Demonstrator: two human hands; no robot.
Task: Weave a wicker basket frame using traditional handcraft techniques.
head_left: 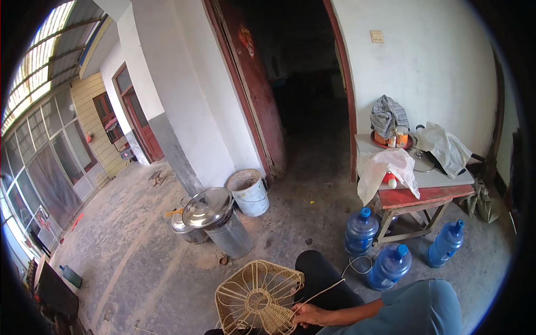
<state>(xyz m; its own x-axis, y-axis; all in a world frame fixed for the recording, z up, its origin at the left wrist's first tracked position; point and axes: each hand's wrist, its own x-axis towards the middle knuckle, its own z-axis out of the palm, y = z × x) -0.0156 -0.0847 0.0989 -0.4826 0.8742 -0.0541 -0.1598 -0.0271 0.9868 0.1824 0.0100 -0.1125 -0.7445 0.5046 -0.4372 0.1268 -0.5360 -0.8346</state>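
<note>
A half-woven straw-coloured basket (258, 300) with a wire frame and a round centre ring rests at my lap, low in the middle of the view. Tight weaving covers its rim and one wedge near my right hand (310, 316). That hand is closed, its fingertips pinching a pale cord (326, 290) at the edge of the woven wedge. From the fingers the cord runs up and right over my dark trouser leg, looping near the water bottles. My left hand does not show; the basket may hide it.
Blue water bottles (391, 267) stand at the right by a low table (427, 195) holding cloths, a lid and jars. Ahead are a lidded metal bin (230, 234), a steel pot (187, 230) and a white bucket (249, 195). A dark doorway (307, 123) lies beyond.
</note>
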